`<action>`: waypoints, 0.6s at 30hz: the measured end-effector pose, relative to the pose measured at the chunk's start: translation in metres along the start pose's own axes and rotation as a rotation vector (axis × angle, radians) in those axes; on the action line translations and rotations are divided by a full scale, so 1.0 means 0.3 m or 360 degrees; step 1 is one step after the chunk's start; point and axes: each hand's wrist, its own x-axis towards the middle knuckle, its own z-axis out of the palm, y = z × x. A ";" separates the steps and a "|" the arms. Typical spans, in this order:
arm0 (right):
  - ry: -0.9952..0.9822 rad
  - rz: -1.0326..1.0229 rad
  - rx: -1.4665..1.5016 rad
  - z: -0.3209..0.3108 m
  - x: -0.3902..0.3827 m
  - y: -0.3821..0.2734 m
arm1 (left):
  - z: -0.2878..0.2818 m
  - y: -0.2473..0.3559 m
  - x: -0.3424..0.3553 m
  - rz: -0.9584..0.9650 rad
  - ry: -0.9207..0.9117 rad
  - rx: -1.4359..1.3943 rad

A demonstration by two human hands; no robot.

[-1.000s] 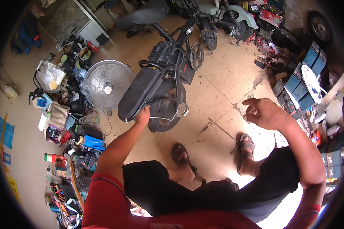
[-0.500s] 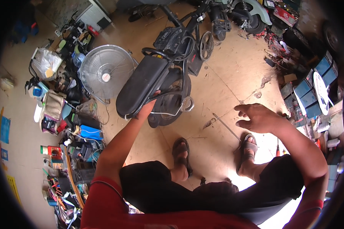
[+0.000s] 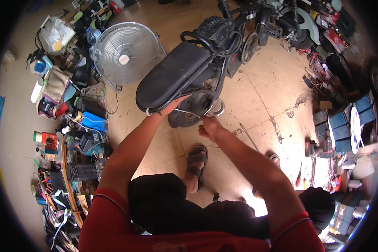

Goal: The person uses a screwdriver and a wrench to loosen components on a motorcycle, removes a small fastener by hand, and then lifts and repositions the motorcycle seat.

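Note:
A dark electric bike (image 3: 235, 59) stands in front of me, its long black padded seat (image 3: 172, 77) pointing toward me. My left hand (image 3: 172, 108) reaches under the seat's right edge and is closed round the rear frame there; most of its fingers are hidden. Below the seat shows the dark rear wheel (image 3: 185, 120). A thin pale cable (image 3: 188, 112) runs across it toward a round silvery ring-shaped part (image 3: 216, 108). My right hand (image 3: 211, 128) is just below that part, by the cable's end, fingers curled; what they hold, if anything, I cannot make out.
A big metal floor fan (image 3: 124, 50) stands left of the bike. Tools, bags and boxes (image 3: 92, 122) are heaped along the left wall. Loose wires (image 3: 319, 77) and blue drawers (image 3: 340, 126) line the right side. A thin rod (image 3: 248, 136) lies on the tiled floor.
My right hand has moved left from over the open floor to beside the ring-shaped part, its fingers curling in. My left hand stays under the seat. The view has shifted.

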 end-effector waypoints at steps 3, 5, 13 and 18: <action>-0.0161 0.0030 0.0450 0.068 0.120 0.085 | -0.011 -0.060 -0.072 -0.0273 -0.0171 -0.0269; -0.0241 0.0000 0.0825 0.082 0.161 0.104 | 0.013 -0.045 -0.123 -0.0386 -0.0036 -0.0289; -0.0171 -0.0244 0.1691 0.224 0.320 0.026 | 0.011 -0.047 -0.181 -0.0587 -0.0247 -0.0315; 0.0209 -0.0037 0.1465 0.285 0.262 -0.018 | -0.040 -0.065 -0.211 -0.0524 -0.0358 -0.0220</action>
